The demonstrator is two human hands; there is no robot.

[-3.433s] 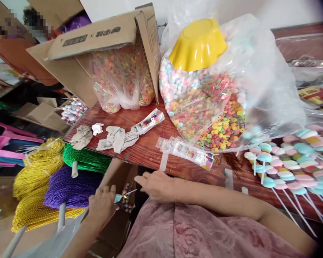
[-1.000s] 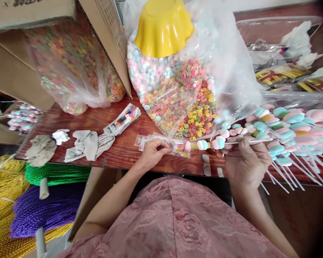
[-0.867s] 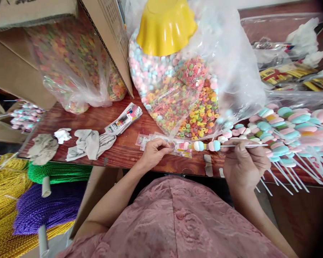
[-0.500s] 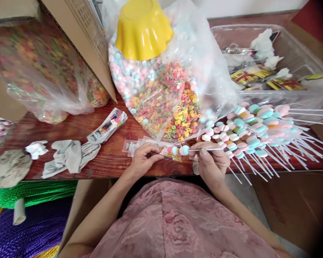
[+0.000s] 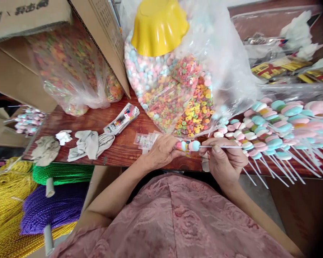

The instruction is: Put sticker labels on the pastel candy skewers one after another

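Note:
Between my hands lies a candy skewer (image 5: 194,146), level, with pink, white and blue marshmallow pieces and yellow bits on a thin white stick. My right hand (image 5: 227,161) pinches the bare stick to the right of the candy. My left hand (image 5: 164,150) has its fingers closed around the skewer's candy end, and the tip is hidden by them. Beneath and left of that hand are small clear printed packets (image 5: 146,140). A pile of finished marshmallow skewers (image 5: 271,132) rests to the right, close to my right hand.
Behind my hands, a large clear bag (image 5: 148,71) holds marshmallows and gummy rings (image 5: 196,111), with a yellow bowl (image 5: 159,28) on top. Left are printed strips (image 5: 121,119), grey gloves (image 5: 90,144) and a cardboard box (image 5: 102,39). A clear bin (image 5: 290,86) stands back right.
My left hand has moved right along the skewer and closed over its candy end; before, its fingertips only pinched the tip. The camera view has shifted left. My right hand keeps the stick.

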